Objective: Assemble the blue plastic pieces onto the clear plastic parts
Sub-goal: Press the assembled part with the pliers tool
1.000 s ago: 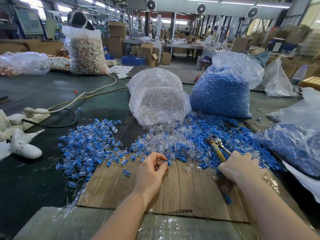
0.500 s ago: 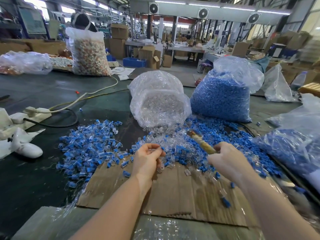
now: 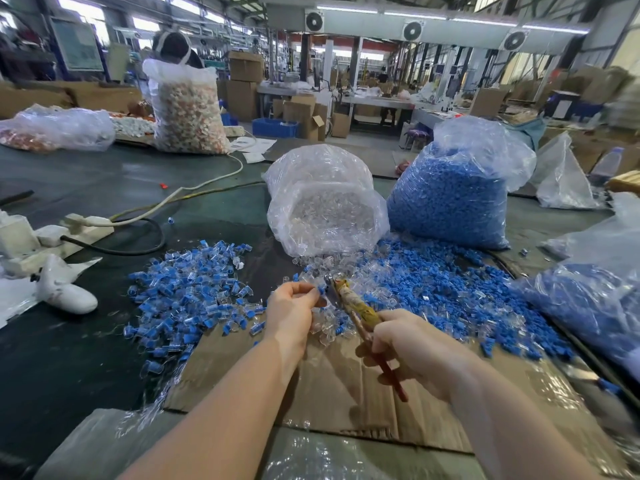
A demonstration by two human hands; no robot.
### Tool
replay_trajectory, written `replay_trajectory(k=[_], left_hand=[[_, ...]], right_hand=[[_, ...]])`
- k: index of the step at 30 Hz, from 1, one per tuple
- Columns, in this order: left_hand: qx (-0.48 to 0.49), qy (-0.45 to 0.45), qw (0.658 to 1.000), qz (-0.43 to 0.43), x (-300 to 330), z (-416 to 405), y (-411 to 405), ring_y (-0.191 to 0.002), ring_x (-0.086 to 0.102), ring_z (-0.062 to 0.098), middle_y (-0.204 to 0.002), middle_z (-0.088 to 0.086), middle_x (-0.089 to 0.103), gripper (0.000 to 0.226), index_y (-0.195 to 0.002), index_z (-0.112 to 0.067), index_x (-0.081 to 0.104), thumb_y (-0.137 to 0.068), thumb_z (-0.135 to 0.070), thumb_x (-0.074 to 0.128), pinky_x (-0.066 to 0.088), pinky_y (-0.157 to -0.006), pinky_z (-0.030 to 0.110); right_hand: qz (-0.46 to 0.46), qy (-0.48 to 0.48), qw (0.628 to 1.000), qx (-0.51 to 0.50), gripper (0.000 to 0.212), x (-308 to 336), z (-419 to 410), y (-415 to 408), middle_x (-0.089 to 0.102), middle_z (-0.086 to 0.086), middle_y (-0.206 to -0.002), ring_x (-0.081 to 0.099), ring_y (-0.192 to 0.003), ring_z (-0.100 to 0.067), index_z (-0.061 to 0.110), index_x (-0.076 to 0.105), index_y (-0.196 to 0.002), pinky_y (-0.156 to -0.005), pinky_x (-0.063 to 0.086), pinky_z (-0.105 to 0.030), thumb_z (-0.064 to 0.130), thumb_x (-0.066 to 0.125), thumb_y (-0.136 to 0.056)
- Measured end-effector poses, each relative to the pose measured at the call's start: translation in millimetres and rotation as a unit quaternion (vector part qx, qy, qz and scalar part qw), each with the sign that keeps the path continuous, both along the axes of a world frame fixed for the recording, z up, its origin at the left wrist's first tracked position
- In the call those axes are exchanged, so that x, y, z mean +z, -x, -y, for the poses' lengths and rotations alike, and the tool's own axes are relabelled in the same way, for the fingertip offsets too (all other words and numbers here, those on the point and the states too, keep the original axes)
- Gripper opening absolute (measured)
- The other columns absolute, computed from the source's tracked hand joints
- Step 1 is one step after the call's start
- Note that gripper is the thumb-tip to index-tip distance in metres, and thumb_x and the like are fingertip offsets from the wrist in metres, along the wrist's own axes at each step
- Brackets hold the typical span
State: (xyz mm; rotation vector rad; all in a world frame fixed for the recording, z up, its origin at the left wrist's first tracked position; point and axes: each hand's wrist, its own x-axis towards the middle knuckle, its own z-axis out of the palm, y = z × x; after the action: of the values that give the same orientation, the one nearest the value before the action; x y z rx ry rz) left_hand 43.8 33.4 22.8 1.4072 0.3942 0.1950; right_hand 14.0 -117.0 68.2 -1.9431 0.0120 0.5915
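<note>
My left hand (image 3: 292,308) pinches a small clear part with a blue piece (image 3: 320,290) at its fingertips. My right hand (image 3: 412,351) grips pliers (image 3: 360,315) by their taped handles, and the metal jaws touch the blue piece. Both hands hover over a sheet of cardboard (image 3: 332,386). Loose blue pieces (image 3: 446,292) and clear parts (image 3: 322,263) lie mixed just beyond. A heap of joined blue-and-clear parts (image 3: 194,289) lies to the left.
A bag of clear parts (image 3: 325,209) and a bag of blue pieces (image 3: 450,199) stand behind the piles. Another bag of blue parts (image 3: 595,299) lies at right. A power strip with cables (image 3: 69,233) and a white object (image 3: 65,296) sit at left.
My right hand lifted the pliers off the pile and swung the jaws left to my left hand. My left hand rose from the cardboard with the part.
</note>
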Motion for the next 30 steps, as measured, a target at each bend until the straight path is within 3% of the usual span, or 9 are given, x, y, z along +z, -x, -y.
replay_trajectory(k=[3,7,11,20,25,28,30], left_hand=[[0.005,-0.012,1.000,0.002,0,-2,0,-0.049,0.042,0.008,-0.077,0.006,0.064,0.005,-0.091,-0.009,0.060,-0.091,-0.008,0.055,0.037,-0.050,0.021],[0.000,-0.008,1.000,0.002,1,-5,-2,-0.046,0.038,0.007,-0.076,0.007,0.063,0.005,-0.089,-0.010,0.059,-0.091,-0.008,0.055,0.033,-0.044,0.019],[0.004,-0.043,0.999,0.003,1,-9,-3,-0.050,0.041,0.007,-0.072,0.004,0.062,0.007,-0.088,-0.013,0.060,-0.091,-0.010,0.055,0.034,-0.052,0.023],[-0.009,-0.071,0.997,-0.002,3,-9,2,-0.046,0.041,0.004,-0.074,0.004,0.063,0.010,-0.083,-0.015,0.057,-0.092,-0.012,0.054,0.032,-0.049,0.021],[-0.024,-0.052,0.998,-0.015,3,-8,1,-0.061,0.051,0.010,-0.078,0.005,0.063,0.007,-0.088,-0.014,0.058,-0.092,-0.011,0.054,0.042,-0.067,0.027],[-0.022,-0.035,0.999,-0.026,2,-7,-1,-0.058,0.048,0.011,-0.077,0.005,0.063,0.008,-0.086,-0.014,0.058,-0.092,-0.010,0.055,0.040,-0.064,0.028],[-0.020,-0.008,0.999,-0.033,1,-8,-1,-0.053,0.040,0.011,-0.075,0.004,0.062,0.007,-0.086,-0.014,0.058,-0.091,-0.010,0.055,0.036,-0.054,0.025]], right_hand=[[0.005,0.019,1.000,0.001,0.018,-1,-3,0,0.054,-0.010,-0.088,0.052,-0.079,-0.021,0.008,0.049,-0.096,-0.070,0.044,-0.034,0.000,0.043,-0.081],[0.000,0.021,1.000,0.013,0.016,-1,-6,3,0.051,-0.011,-0.089,0.050,-0.079,-0.021,0.009,0.046,-0.093,-0.068,0.043,-0.034,-0.002,0.041,-0.081],[-0.001,0.007,0.999,0.033,0.017,0,-7,5,0.050,-0.010,-0.089,0.051,-0.080,-0.020,0.009,0.046,-0.092,-0.066,0.046,-0.032,-0.003,0.039,-0.081],[0.003,0.032,0.998,0.061,0.023,4,-7,9,0.048,-0.010,-0.088,0.049,-0.079,-0.020,0.007,0.047,-0.091,-0.066,0.046,-0.031,-0.010,0.039,-0.078],[0.013,0.045,0.996,0.079,0.024,5,-6,10,0.044,-0.011,-0.089,0.044,-0.083,-0.025,0.009,0.045,-0.085,-0.066,0.043,-0.032,-0.012,0.038,-0.075],[0.014,0.033,0.995,0.088,0.033,5,-4,11,0.043,-0.010,-0.089,0.043,-0.084,-0.025,0.010,0.052,-0.097,-0.066,0.042,-0.032,-0.012,0.038,-0.075],[0.014,0.020,0.996,0.090,0.047,4,-2,11,0.042,-0.010,-0.089,0.043,-0.084,-0.025,0.019,0.056,-0.106,-0.065,0.041,-0.031,-0.012,0.038,-0.076]])
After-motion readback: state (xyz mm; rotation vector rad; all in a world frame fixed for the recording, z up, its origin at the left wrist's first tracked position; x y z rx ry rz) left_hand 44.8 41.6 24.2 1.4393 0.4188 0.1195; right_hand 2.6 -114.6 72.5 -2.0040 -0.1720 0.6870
